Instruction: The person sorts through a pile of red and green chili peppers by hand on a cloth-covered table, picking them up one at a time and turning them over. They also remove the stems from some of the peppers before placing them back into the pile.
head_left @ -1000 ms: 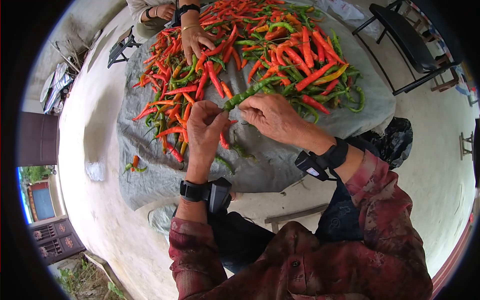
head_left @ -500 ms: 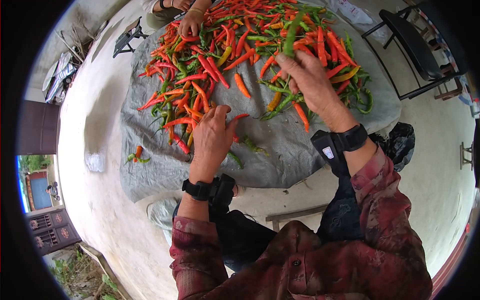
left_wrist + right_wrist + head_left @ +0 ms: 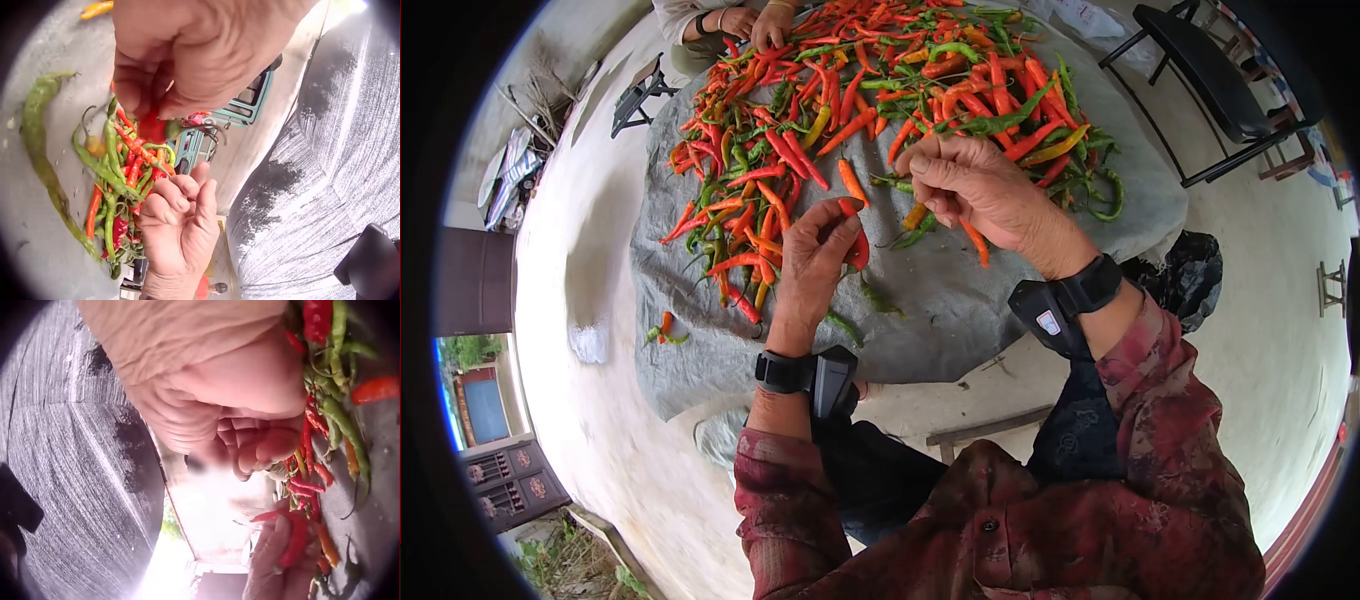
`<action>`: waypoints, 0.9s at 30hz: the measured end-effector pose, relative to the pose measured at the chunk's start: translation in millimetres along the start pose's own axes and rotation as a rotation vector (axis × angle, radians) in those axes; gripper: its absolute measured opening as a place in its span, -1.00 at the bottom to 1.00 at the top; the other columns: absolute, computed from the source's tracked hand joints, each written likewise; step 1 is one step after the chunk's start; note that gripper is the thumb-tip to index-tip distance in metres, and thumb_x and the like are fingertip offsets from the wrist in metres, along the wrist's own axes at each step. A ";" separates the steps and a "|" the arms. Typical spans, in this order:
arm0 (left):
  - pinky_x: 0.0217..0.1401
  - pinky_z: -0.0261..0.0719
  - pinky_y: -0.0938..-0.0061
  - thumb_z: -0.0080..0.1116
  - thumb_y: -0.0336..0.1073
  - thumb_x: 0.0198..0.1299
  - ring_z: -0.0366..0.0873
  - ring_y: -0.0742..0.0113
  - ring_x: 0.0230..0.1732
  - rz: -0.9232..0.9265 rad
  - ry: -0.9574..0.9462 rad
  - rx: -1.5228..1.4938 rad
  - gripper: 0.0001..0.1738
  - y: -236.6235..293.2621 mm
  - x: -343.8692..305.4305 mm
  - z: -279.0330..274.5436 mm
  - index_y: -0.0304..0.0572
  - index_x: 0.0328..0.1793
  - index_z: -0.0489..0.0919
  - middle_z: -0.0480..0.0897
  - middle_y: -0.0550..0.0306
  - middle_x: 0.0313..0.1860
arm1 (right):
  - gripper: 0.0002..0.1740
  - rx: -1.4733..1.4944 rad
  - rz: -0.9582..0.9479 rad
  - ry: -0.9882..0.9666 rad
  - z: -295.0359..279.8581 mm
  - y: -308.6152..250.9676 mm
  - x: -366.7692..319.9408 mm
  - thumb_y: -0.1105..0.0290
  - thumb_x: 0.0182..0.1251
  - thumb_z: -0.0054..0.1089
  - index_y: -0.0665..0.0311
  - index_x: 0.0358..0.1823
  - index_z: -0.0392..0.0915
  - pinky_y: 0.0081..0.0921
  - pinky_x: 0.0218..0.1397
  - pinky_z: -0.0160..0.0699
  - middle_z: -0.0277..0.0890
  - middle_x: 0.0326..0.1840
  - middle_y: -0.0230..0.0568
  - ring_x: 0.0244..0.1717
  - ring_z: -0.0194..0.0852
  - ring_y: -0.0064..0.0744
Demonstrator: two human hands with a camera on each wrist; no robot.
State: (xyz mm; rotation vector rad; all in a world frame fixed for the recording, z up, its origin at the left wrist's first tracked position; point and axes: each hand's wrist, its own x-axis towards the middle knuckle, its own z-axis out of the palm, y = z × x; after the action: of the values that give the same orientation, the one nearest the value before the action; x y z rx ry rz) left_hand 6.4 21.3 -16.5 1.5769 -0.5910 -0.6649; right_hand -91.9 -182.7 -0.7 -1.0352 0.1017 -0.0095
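In the head view my left hand (image 3: 808,268) pinches a red chili pepper (image 3: 858,252) between thumb and fingers, above the near part of the grey cloth (image 3: 960,315). Its green stem end points out of the grip in the left wrist view, where the red chili (image 3: 152,128) is partly covered by the fingers. My right hand (image 3: 990,195) is to the right, raised beside the mixed heap, its fingers loosely bent with nothing between them. A long green chili (image 3: 1006,122) lies on top of that heap, just beyond the right hand.
Mostly red and orange chilies (image 3: 740,205) spread over the cloth's left side. At the far edge another person's hand (image 3: 773,22) reaches among chilies. A black chair (image 3: 1205,80) stands at right, a black plastic bag (image 3: 1195,285) below it, a small folding stool (image 3: 640,98) at left.
The green chili, first held in both hands, went with my right hand to the right heap and was let go there. My left hand picked up a red chili. The right hand came back nearer.
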 end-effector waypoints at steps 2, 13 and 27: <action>-0.30 0.51 0.63 0.11 -0.39 0.34 0.54 0.57 -0.37 0.007 -0.004 -0.200 -0.82 -5.7 2.7 6.8 -0.29 0.00 0.54 0.61 0.24 -0.33 | -0.72 -0.432 -0.065 0.138 7.3 -3.0 -3.4 0.20 0.42 0.14 0.28 -0.10 0.58 -0.75 -0.52 0.36 0.49 -0.45 -0.39 -0.51 0.35 -0.71; -0.18 0.52 0.62 0.17 -0.45 0.27 0.53 0.56 -0.28 0.226 0.138 -0.069 -0.80 4.0 1.6 22.6 -0.25 0.00 0.55 0.62 0.26 -0.27 | -0.58 -0.546 0.235 0.002 19.7 24.6 -0.9 0.06 0.38 0.17 0.35 -0.16 0.57 -0.69 -0.63 0.38 0.53 -0.46 -0.36 -0.55 0.43 -0.68; 0.10 0.48 0.21 0.15 -0.60 -0.08 0.47 -0.03 0.06 0.328 -0.285 0.958 -0.66 5.0 -39.3 -9.0 -0.27 -0.09 0.56 0.50 -0.04 -0.07 | -0.65 -0.602 0.024 -0.020 11.0 24.5 1.9 0.12 0.37 0.20 0.31 -0.16 0.58 -0.61 -0.40 0.44 0.52 -0.45 -0.39 -0.46 0.43 -0.63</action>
State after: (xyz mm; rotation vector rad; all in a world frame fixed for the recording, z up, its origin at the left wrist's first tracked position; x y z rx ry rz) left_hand -14.6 54.9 -7.8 2.1867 -1.5002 -0.3546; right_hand -90.0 -160.9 -16.4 -1.6354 0.1005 0.0562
